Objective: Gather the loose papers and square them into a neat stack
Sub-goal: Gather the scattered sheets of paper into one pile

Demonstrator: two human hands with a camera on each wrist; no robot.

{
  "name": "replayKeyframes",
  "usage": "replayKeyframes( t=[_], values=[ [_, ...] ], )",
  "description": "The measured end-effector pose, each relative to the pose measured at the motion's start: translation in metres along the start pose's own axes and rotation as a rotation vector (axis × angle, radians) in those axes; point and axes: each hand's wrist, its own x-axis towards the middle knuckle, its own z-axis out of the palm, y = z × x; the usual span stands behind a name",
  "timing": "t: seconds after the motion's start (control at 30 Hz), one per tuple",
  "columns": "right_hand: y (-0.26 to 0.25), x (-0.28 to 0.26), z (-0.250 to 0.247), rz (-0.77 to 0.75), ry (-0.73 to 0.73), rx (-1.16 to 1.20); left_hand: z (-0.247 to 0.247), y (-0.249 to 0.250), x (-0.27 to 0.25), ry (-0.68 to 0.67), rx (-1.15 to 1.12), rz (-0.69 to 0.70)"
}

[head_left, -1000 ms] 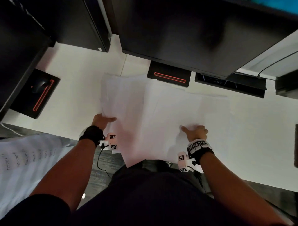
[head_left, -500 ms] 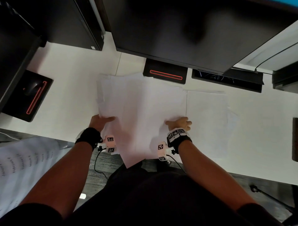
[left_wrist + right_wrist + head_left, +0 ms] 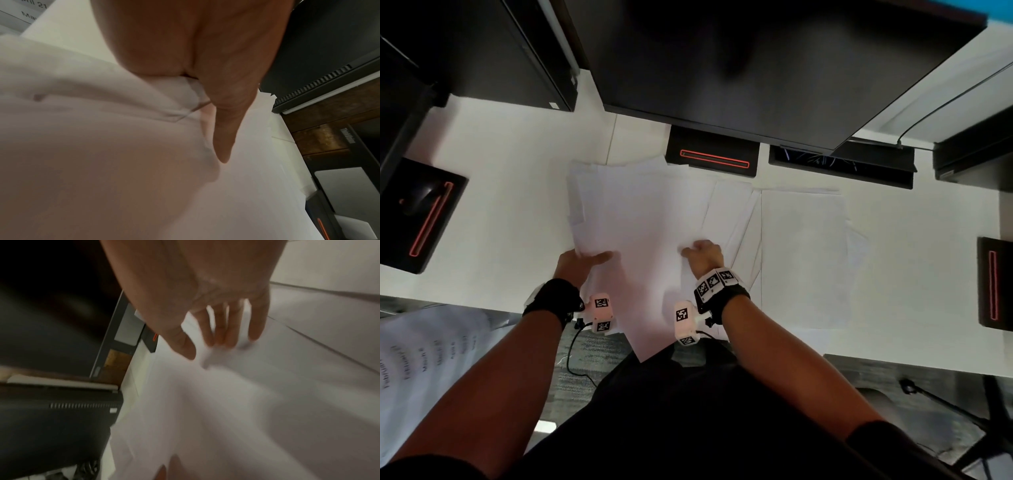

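White table [image 3: 493, 192], dark monitors overhead, loose papers [image 3: 640, 219] fanned across its middle.

From the head view, a skewed pile of plain white sheets is seen at table centre, its near corner overhanging the table edge; further sheets [image 3: 803, 246] are laid flat just to the right, partly overlapped. Black monitor bases with red-lit slots [image 3: 714, 159] are set behind and at both sides. The left hand [image 3: 582, 262] is found at the pile's left edge, thumb laid on top; in the left wrist view the thumb [image 3: 223, 129] is pressed onto the sheets with paper edges pinched beneath it. The right hand [image 3: 703, 255] is seen knuckles-up on the pile; in the blurred right wrist view its fingers [image 3: 221, 331] are bent down onto a rumpled sheet, thumb apart, so how far this grip has closed on the paper cannot be told.
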Motion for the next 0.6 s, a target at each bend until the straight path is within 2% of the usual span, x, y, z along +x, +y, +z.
replayKeyframes(
  t=[0.07, 0.1, 0.13, 0.2, 0.27, 0.33, 0.43, 0.6],
  values=[
    [0.0, -0.004, -0.007, -0.062, -0.077, 0.09, -0.003, -0.005, 0.006, 0.012, 0.013, -0.001],
    [0.002, -0.004, -0.019, -0.095, -0.043, 0.089, -0.003, -0.004, 0.006, 0.017, 0.026, -0.006],
    [0.007, -0.002, -0.036, -0.114, 0.05, 0.056, -0.001, -0.002, 0.004, 0.021, 0.049, -0.014],
    [0.025, 0.006, -0.085, -0.067, 0.331, -0.029, 0.001, 0.002, 0.0, 0.031, 0.074, -0.023],
    [0.053, 0.011, -0.144, 0.094, 0.567, -0.148, 0.002, 0.004, -0.002, 0.034, 0.099, -0.036],
    [0.081, 0.013, -0.192, 0.284, 0.678, -0.231, -0.001, -0.002, 0.004, 0.041, 0.097, -0.036],
    [0.107, 0.017, -0.23, 0.393, 0.642, -0.266, 0.003, 0.002, -0.002, 0.037, 0.057, -0.043],
    [0.118, 0.025, -0.24, 0.429, 0.564, -0.39, 0.011, 0.015, -0.018, -0.08, -0.038, -0.087]
  ],
)
